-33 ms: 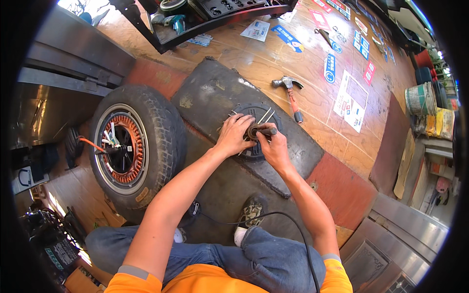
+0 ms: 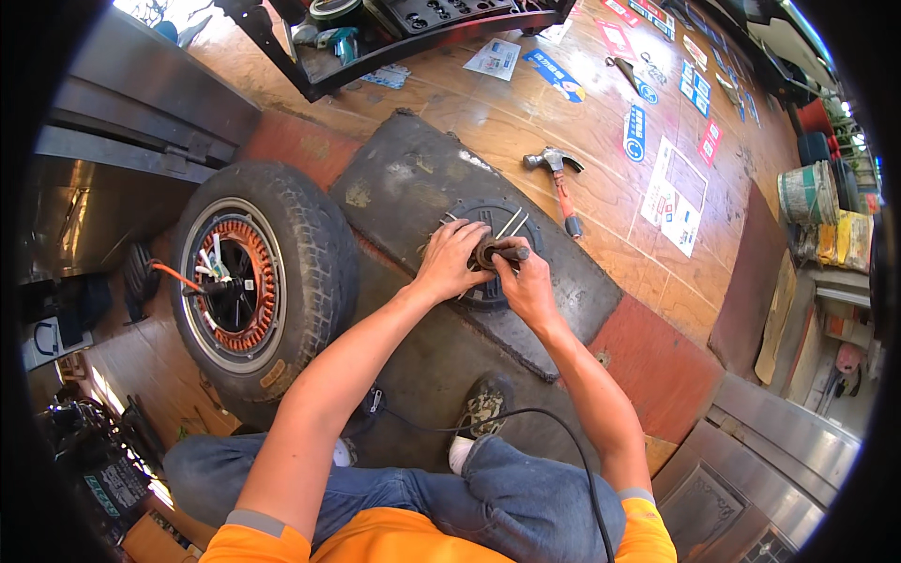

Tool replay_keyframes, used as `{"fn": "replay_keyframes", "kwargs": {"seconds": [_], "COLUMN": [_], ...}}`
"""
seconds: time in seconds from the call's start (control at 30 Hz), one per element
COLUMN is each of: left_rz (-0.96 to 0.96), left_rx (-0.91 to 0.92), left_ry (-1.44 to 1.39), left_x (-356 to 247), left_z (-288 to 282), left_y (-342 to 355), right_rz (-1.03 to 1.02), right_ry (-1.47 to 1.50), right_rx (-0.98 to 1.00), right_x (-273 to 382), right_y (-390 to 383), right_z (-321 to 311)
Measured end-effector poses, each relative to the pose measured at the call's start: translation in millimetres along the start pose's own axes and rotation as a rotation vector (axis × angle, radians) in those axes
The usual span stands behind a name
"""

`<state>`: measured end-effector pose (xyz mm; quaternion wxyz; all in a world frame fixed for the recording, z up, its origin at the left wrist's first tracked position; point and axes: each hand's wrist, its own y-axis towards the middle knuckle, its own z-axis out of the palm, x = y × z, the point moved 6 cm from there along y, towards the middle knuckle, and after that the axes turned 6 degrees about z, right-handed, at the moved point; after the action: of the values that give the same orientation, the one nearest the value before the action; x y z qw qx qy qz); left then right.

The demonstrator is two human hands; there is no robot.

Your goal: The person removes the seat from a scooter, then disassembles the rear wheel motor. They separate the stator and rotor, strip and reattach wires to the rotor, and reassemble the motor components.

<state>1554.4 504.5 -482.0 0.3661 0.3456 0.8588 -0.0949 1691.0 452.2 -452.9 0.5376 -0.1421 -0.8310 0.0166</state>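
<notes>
On the dark mat below me lies a round black motor cover [image 2: 485, 297], with thin pale strips across its far side. My left hand [image 2: 452, 259] is curled about a small dark metal ring [image 2: 485, 251] at the cover's middle, thumb on the near side and fingers on the far side. In my right hand [image 2: 527, 284] is a short, dark metal rod [image 2: 514, 254], pinched between thumb and fingers and lying against the ring. My fingers partly hide where the two meet. Beyond them, a claw hammer [image 2: 560, 188] rests on the floor.
A tyred hub-motor wheel [image 2: 324, 253] with copper windings stands to my left. The dark mat [image 2: 399, 178] lies over the tiled floor. A black cable [image 2: 554, 418] crosses my leg. A tool cart [image 2: 422, 42] stands at the far side, buckets [image 2: 809, 192] at the far right.
</notes>
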Motion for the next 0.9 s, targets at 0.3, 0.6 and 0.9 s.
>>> {"fn": "replay_keyframes", "kwargs": {"seconds": [0.3,0.6,0.9], "left_rz": [0.093,0.083,0.045], "left_rx": [-0.070,-0.143,-0.071], "left_ry": [-0.203,-0.165,-0.153], "left_x": [-7.6,-16.0,-11.4], "left_z": [15.6,10.3,15.7], "left_y": [2.1,4.6,5.2], "right_rz": [-0.241,0.497,0.580], "right_ry": [-0.283,-0.618,-0.001], "right_rx": [-0.060,-0.023,0.050], "right_x": [0.0,-164.0,-91.4], "right_y": [14.0,127.3,145.1], "right_z": [-60.9,-99.2,-107.7]}}
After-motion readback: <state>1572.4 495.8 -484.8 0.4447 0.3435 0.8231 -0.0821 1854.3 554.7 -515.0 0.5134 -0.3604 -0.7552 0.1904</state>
